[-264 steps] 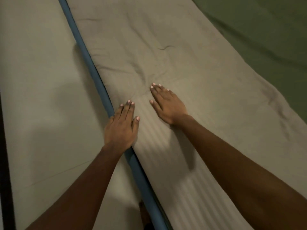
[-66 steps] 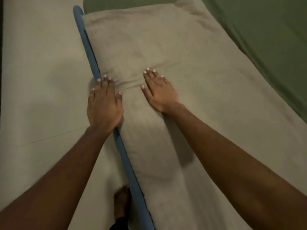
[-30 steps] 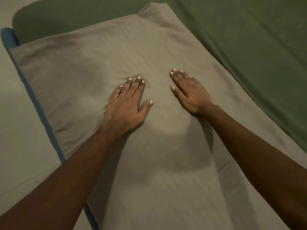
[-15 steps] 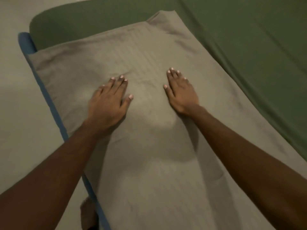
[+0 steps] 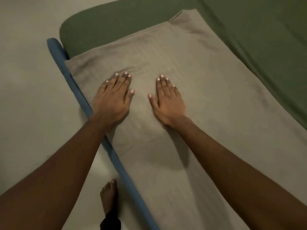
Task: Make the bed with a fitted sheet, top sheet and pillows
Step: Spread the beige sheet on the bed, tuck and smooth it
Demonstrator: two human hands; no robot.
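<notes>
Pale floor (image 5: 29, 80) and a blue bed rail (image 5: 75, 87) lie just left of the left hand (image 5: 113, 100), which with the right hand (image 5: 167, 102) presses flat, holding nothing, on the taupe top sheet (image 5: 207, 90); uneven pushing may ruck it sideways.

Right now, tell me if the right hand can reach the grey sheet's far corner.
Probably yes: the right hand lies flat on the grey sheet, with only bare cloth between it and the far corner.
</notes>
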